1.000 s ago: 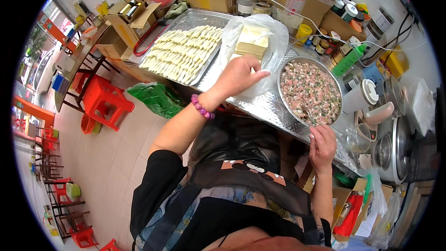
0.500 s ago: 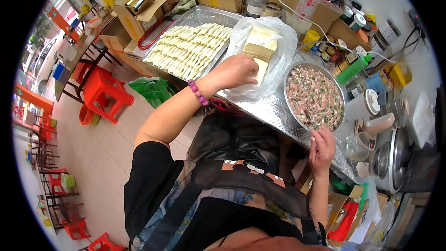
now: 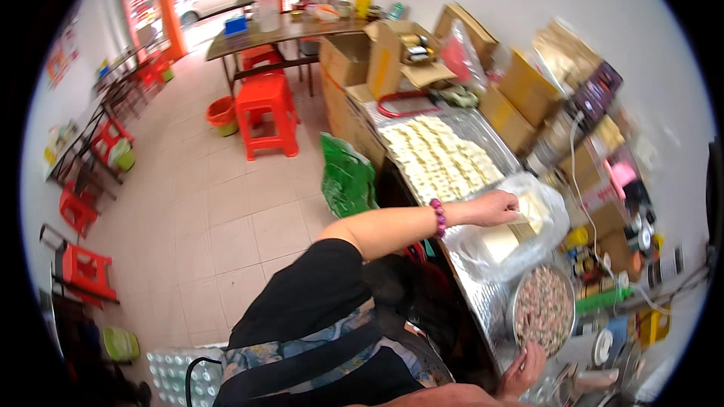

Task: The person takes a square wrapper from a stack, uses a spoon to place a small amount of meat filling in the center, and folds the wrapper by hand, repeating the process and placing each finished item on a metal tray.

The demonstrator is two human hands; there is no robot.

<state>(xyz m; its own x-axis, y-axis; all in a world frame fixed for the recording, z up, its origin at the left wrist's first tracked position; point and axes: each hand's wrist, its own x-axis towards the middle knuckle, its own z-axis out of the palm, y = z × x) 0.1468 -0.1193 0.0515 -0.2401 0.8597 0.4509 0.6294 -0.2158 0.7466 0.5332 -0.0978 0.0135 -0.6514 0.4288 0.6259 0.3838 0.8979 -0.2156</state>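
The view is swinging leftward since the earlier frame, now taking in tiled floor and red stools (image 3: 265,109). The tray of folded dumplings (image 3: 441,157) is lying beyond the clear plastic bag (image 3: 504,241). The left hand (image 3: 494,209) is pinching pale square wrappers (image 3: 529,212) inside that bag. The bowl of minced filling (image 3: 543,309) is sitting nearer. The right hand (image 3: 524,371) is half hidden; grip unclear.

1. The left arm stretched out across the body, bare below a black short sleeve, elbow nearly straight.
2. A purple bead bracelet (image 3: 438,218) circled the left wrist.
3. The left hand (image 3: 494,208) was held palm down, fingers curled forward and pinched together.
4. The right hand (image 3: 523,371) sat low near the body, fingers bent; its grip could not be made out.
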